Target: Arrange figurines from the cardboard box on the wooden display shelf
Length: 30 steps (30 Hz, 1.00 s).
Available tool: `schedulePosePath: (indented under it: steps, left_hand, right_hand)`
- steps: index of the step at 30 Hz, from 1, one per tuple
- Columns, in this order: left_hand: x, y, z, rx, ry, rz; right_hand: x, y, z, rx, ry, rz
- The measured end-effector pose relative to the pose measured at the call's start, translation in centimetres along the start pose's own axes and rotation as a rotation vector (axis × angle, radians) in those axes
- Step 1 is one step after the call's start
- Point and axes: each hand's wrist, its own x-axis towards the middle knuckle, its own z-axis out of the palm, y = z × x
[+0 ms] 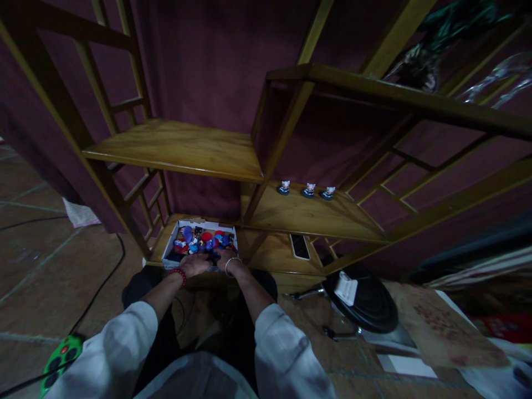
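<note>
A white box (169, 256) stands on the lowest shelf at the left, filled with several small figures (193, 241) in purple, red, blue and black. My left hand (195, 265), with a red bead bracelet at the wrist, reaches over the box's front edge, fingers stretched out towards the right. Beside it my right hand (226, 257), wearing a silver bangle, is at the box's front right part; its fingertips are dark and partly lost among the figures. What the right hand holds, if anything, cannot be made out.
Three small figurines (308, 190) stand in a row on the middle shelf (316, 216). A phone (300, 247) lies on the lower shelf. Wooden posts and an upper left shelf (178, 147) frame the box. A black round stool (366, 302) is at the right; a green power strip (62, 360) lies at lower left.
</note>
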Motion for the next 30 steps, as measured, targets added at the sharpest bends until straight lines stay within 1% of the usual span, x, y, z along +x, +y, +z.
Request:
schedulePosePath:
  steps: [3, 6, 11, 15, 21, 23, 27, 30]
  left_hand:
    - [-0.2, 0.2, -0.2, 0.003, -0.018, -0.04]
    - [-0.4, 0.3, -0.2, 0.015, -0.019, -0.034]
    - [-0.3, 0.1, -0.1, 0.075, -0.014, 0.071]
    - [-0.1, -0.1, 0.0, 0.14, -0.017, 0.109]
    - [0.4, -0.5, 0.2, 0.212, -0.049, 0.175]
    - [0.6, -0.6, 0.3, 0.19, -0.049, 0.167]
    - [0.7, -0.5, 0.1, 0.101, -0.054, 0.041]
    - [0.3, -0.2, -0.3, 0.081, -0.066, 0.047]
  right_hand:
    - [-0.3, 0.0, -0.2, 0.035, 0.022, -0.019]
    - [-0.7, 0.0, -0.4, 0.066, 0.032, -0.043]
    - [-0.9, -0.1, -0.6, 0.102, 0.062, -0.065]
    - [-0.5, 0.2, -0.5, 0.144, 0.084, -0.091]
    - [0.0, 0.5, -0.4, 0.163, 0.086, -0.056]
    - [0.0, 0.5, -0.4, 0.158, 0.082, -0.046]
    - [0.0, 0.2, -0.4, 0.118, 0.064, -0.034]
    - [0.1, -0.1, -0.4, 0.079, 0.05, -0.015]
